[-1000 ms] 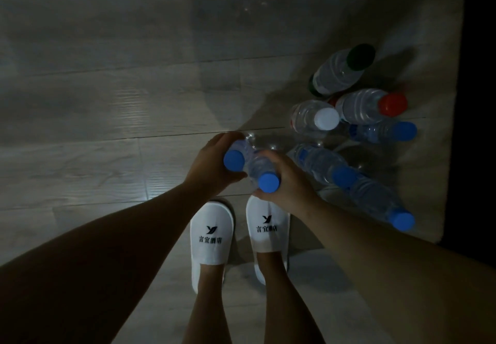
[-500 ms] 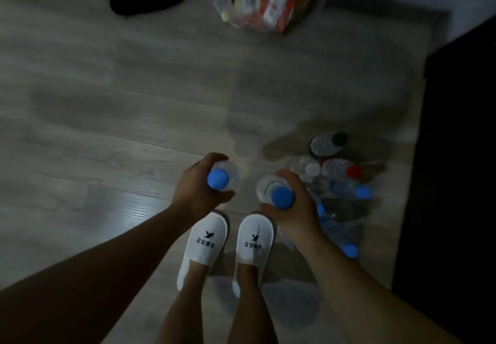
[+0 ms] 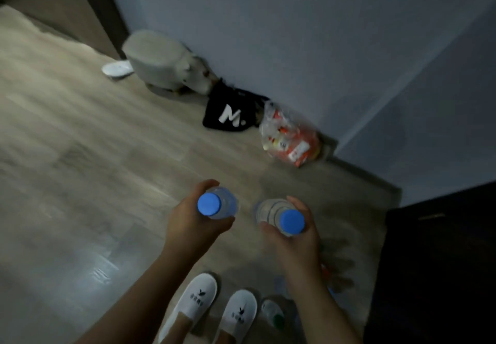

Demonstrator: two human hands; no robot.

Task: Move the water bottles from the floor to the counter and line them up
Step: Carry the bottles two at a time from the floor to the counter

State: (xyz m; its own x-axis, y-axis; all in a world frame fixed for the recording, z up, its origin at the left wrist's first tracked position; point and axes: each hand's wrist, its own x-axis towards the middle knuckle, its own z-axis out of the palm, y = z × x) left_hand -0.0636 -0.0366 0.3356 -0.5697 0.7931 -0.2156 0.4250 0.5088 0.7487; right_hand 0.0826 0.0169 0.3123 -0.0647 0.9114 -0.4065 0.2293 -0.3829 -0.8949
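My left hand [image 3: 193,223] grips a clear water bottle with a blue cap [image 3: 212,204], held upright above the wooden floor. To its right, my right hand [image 3: 295,236] grips a second blue-capped water bottle [image 3: 279,217]. The two bottles are apart, side by side. Low at the right, mostly hidden behind my right forearm, the other bottles stand on the floor; a green-capped bottle [image 3: 273,314] shows beside my slippers, and bits of red and blue caps peek out near it.
A dark cabinet [image 3: 434,276] rises at the right edge. Against the grey wall sit a plastic bag of snacks [image 3: 290,139], a black bag with a white M [image 3: 230,115], a pale round bin [image 3: 158,59] and a white slipper [image 3: 116,68]. My white slippers [image 3: 209,308] stand below.
The view has tilted up from the floor to the wall as both hands rose with their bottles. The remaining bottles slid to the lower right of the frame.
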